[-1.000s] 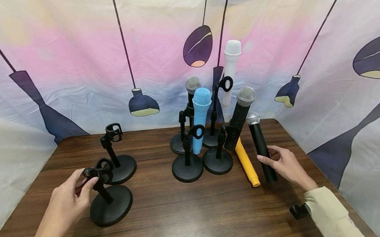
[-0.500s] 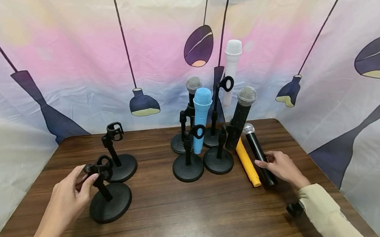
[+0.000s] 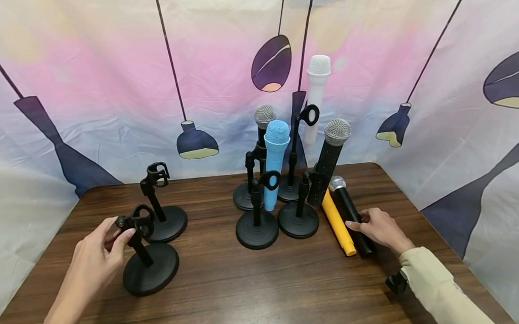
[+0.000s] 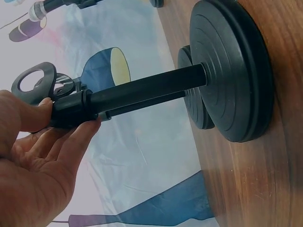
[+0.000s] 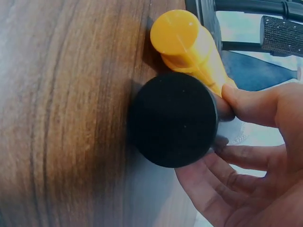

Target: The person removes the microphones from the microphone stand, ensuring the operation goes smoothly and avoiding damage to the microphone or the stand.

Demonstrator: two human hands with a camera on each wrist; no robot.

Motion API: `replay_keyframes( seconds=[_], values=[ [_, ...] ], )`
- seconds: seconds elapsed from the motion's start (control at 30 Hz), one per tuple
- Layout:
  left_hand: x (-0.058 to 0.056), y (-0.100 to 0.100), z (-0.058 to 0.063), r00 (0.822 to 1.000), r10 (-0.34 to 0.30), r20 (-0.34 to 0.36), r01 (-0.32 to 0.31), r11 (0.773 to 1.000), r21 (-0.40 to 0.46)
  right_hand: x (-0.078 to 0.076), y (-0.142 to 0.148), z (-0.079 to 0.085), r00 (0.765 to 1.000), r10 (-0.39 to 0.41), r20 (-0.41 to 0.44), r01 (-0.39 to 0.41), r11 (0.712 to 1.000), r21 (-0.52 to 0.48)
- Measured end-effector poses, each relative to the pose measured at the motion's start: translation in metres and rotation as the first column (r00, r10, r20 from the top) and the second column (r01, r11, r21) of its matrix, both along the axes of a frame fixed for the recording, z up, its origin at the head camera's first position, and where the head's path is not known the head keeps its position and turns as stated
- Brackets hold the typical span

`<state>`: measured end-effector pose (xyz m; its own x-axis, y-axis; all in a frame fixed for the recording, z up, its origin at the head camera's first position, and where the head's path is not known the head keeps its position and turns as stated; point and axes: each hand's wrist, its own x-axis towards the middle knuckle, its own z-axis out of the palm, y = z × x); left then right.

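Observation:
With thumb and fingers, my left hand (image 3: 94, 259) grips a black microphone stand (image 3: 151, 269) at the joint under its ring clip. In the left wrist view the stand's pole (image 4: 147, 87) leads to a round base right at the tabletop. A second black stand (image 3: 169, 224) is just behind it. On the right, my right hand (image 3: 381, 228) holds a black microphone (image 3: 346, 203) by its handle, silver head pointing away. It lies close along a yellow microphone (image 3: 336, 224). The right wrist view shows the black microphone's flat end (image 5: 173, 120) beside the yellow one's end (image 5: 175, 33).
Several black stands cluster mid-table, one with its base (image 3: 257, 231) in front. Among them are a blue microphone (image 3: 276, 140), a glittery black one (image 3: 326, 164), a silver-headed one (image 3: 265, 115) and a tall white one (image 3: 317, 83). A patterned cloth (image 3: 119, 66) hangs behind the wooden table (image 3: 251, 295).
My right hand has lowered the black microphone and brought it left against the yellow one. My left hand has slid its stand slightly away from me; the stand behind it has shifted back too.

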<state>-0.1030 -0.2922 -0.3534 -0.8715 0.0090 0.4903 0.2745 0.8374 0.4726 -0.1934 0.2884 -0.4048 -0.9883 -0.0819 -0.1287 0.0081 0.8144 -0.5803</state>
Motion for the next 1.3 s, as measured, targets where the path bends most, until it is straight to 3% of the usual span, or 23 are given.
replay_keyframes(
  seconds=[0.47,0.77,0.9,1.03,1.17,1.3],
  values=[
    [-0.015,-0.004,0.003,0.998,-0.009,0.056,0.008,1.000,0.024,-0.004,0.001,-0.006,0.999,-0.022,0.041,0.021,0.999,0.030],
    [-0.009,-0.001,0.005,0.996,0.033,0.080,-0.035,0.999,0.033,-0.004,0.001,-0.005,0.999,-0.010,0.048,0.008,0.999,0.040],
    [-0.002,0.002,0.013,0.996,0.088,0.010,-0.088,0.996,0.015,-0.002,0.002,-0.001,1.000,-0.006,0.015,0.005,0.998,0.066],
    [0.004,0.011,0.023,0.982,0.134,-0.135,-0.135,0.991,0.001,0.000,0.004,0.005,1.000,-0.011,-0.022,0.012,0.997,0.075],
    [0.010,0.027,0.033,0.948,0.111,-0.297,-0.116,0.993,0.001,0.003,0.005,0.011,0.997,-0.007,-0.073,0.012,0.998,0.058],
    [0.016,0.047,0.044,0.914,0.048,-0.402,-0.044,0.999,0.019,0.008,0.003,0.019,0.990,-0.001,-0.141,0.010,0.998,0.060]
  ],
)
